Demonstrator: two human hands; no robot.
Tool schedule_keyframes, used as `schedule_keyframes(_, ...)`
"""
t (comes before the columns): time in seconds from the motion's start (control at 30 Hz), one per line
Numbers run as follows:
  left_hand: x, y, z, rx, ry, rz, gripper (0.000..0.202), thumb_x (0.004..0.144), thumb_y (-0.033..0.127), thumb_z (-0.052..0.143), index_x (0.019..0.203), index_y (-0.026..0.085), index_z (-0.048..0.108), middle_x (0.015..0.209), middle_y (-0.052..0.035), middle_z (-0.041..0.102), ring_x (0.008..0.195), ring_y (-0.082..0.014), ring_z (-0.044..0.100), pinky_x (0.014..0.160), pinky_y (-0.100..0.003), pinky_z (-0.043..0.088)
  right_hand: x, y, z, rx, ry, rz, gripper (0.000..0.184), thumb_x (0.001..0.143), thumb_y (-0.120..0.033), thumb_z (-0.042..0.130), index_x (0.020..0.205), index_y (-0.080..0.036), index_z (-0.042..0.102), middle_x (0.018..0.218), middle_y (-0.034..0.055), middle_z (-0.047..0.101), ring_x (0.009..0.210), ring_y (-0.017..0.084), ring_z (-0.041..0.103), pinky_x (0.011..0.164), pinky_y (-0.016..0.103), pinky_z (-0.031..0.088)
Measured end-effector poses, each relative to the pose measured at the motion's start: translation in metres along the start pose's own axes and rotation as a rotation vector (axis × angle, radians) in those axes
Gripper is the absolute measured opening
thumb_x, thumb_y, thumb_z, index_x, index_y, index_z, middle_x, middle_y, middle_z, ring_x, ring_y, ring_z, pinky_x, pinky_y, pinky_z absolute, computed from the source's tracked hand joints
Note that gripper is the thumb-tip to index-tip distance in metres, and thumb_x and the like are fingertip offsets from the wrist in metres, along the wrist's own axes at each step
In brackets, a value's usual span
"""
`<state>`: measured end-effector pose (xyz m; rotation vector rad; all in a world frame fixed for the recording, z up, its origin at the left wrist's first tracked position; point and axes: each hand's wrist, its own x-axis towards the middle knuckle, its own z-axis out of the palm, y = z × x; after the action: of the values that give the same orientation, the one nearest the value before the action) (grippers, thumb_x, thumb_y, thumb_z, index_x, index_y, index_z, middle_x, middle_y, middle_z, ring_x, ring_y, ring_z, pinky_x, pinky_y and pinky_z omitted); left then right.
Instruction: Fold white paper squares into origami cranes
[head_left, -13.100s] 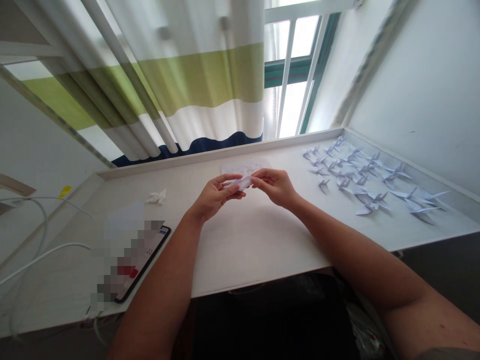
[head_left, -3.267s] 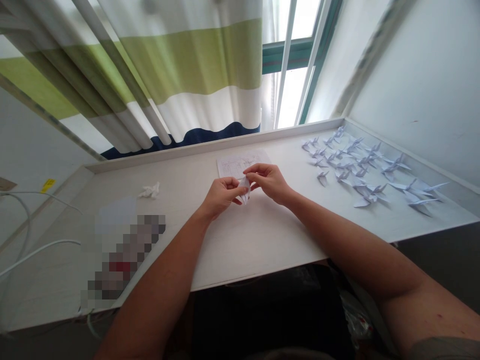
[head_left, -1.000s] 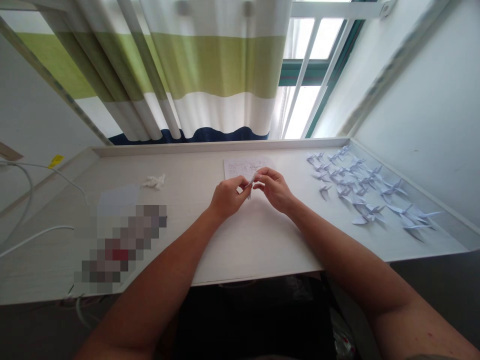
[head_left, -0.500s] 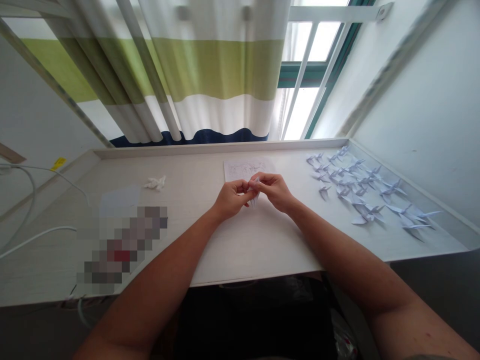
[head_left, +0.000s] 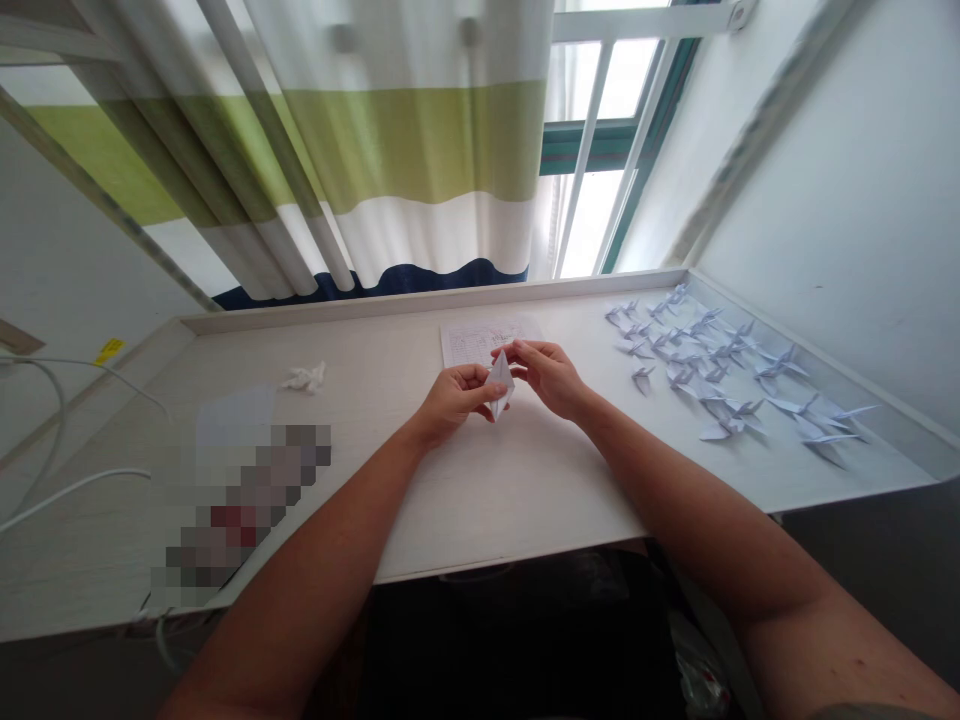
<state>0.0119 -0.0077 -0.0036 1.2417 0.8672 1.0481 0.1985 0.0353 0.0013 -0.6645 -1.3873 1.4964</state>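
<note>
- The left hand [head_left: 450, 400] and the right hand [head_left: 551, 378] both pinch a small folded paper [head_left: 500, 380], held just above the middle of the desk [head_left: 487, 490].
- Fingers cover the paper's edges, so its folds are hard to make out.
- A printed sheet [head_left: 472, 340] lies just beyond, partly hidden by the hands; its print is too small to read.
- Paper cranes [head_left: 712, 360] stand in rows at far right.
- A crumpled scrap [head_left: 304, 378] sits left of the hands.
- At near left, a pixelated patch [head_left: 240, 510] hides whatever lies there.
- A white cable [head_left: 67, 490] runs off the left edge.
</note>
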Motion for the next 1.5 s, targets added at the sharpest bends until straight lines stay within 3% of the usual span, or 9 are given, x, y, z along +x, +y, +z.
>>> schedule_keyframes(0.1, 0.000, 0.000, -0.002, -0.040, -0.022, -0.011, 0.043, 0.067, 0.045, 0.097, 0.077, 0.015, 0.068, 0.076, -0.0030, 0.070, 0.071, -0.0172, 0.071, 0.055, -0.025, 0.052, -0.003, -0.002, 0.001, -0.011, -0.129, 0.000, 0.050, 0.084, -0.069, 0.080, 0.090, -0.020, 0.082, 0.082, 0.0035, 0.076, 0.069, 0.017, 0.068, 0.073, 0.037, 0.061)
schedule_keyframes(0.17, 0.000, 0.000, -0.002, -0.048, -0.025, -0.013, 0.043, 0.067, 0.044, 0.097, 0.078, 0.016, 0.067, 0.076, -0.0029, 0.070, 0.071, -0.0172, 0.071, 0.056, -0.025, 0.052, -0.003, -0.002, 0.001, -0.031, -0.145, -0.019, 0.049, 0.084, -0.068, 0.080, 0.089, -0.020, 0.082, 0.080, 0.0030, 0.076, 0.068, 0.017, 0.068, 0.073, 0.037, 0.062)
schedule_keyframes(0.5, 0.000, 0.000, -0.003, -0.018, -0.037, -0.020, 0.043, 0.067, 0.045, 0.097, 0.079, 0.016, 0.068, 0.077, -0.0039, 0.072, 0.069, -0.0163, 0.070, 0.057, -0.026, 0.053, -0.005, -0.008, 0.005, -0.085, -0.057, -0.047, 0.045, 0.077, -0.061, 0.089, 0.081, -0.017, 0.079, 0.071, 0.0037, 0.073, 0.062, 0.018, 0.066, 0.057, 0.034, 0.058)
schedule_keyframes(0.67, 0.002, -0.001, -0.004, 0.009, -0.015, -0.020, 0.044, 0.068, 0.047, 0.096, 0.080, 0.016, 0.068, 0.078, -0.0043, 0.072, 0.070, -0.0170, 0.071, 0.057, -0.026, 0.053, -0.005, -0.008, 0.007, -0.110, 0.006, -0.071, 0.048, 0.078, -0.066, 0.086, 0.084, -0.018, 0.080, 0.075, 0.0029, 0.074, 0.071, 0.017, 0.068, 0.071, 0.034, 0.060)
schedule_keyframes(0.83, 0.002, -0.001, -0.004, -0.001, -0.029, -0.019, 0.042, 0.069, 0.046, 0.096, 0.078, 0.016, 0.068, 0.078, -0.0038, 0.072, 0.071, -0.0166, 0.070, 0.057, -0.026, 0.052, -0.007, -0.008, 0.008, -0.172, -0.148, -0.062, 0.048, 0.082, -0.065, 0.083, 0.076, -0.018, 0.078, 0.079, 0.0038, 0.071, 0.063, 0.016, 0.067, 0.061, 0.033, 0.059)
schedule_keyframes(1.0, 0.001, -0.002, -0.004, 0.005, -0.035, -0.027, 0.040, 0.068, 0.044, 0.097, 0.083, 0.015, 0.073, 0.078, -0.0040, 0.073, 0.072, -0.0168, 0.071, 0.058, -0.026, 0.052, -0.007, -0.008, 0.005, -0.202, -0.130, -0.082, 0.044, 0.077, -0.059, 0.090, 0.067, -0.019, 0.076, 0.075, 0.0019, 0.067, 0.065, 0.015, 0.065, 0.062, 0.031, 0.058)
schedule_keyframes(1.2, 0.001, -0.001, -0.007, 0.017, -0.052, -0.052, 0.040, 0.067, 0.042, 0.097, 0.081, 0.016, 0.070, 0.082, -0.0046, 0.074, 0.073, -0.0174, 0.072, 0.059, -0.027, 0.054, -0.007, -0.011, 0.000, -0.153, -0.263, -0.058, 0.047, 0.090, -0.064, 0.076, 0.083, -0.017, 0.081, 0.076, 0.0037, 0.072, 0.065, 0.016, 0.069, 0.064, 0.033, 0.058)
schedule_keyframes(1.5, 0.001, -0.004, -0.002, 0.105, -0.016, -0.066, 0.041, 0.070, 0.048, 0.096, 0.088, 0.015, 0.078, 0.080, -0.0038, 0.070, 0.075, -0.0157, 0.066, 0.060, -0.026, 0.056, -0.002, -0.002, -0.001, -0.336, -0.075, -0.133, 0.049, 0.080, -0.064, 0.084, 0.069, -0.018, 0.075, 0.071, 0.0016, 0.065, 0.067, 0.014, 0.056, 0.061, 0.030, 0.042)
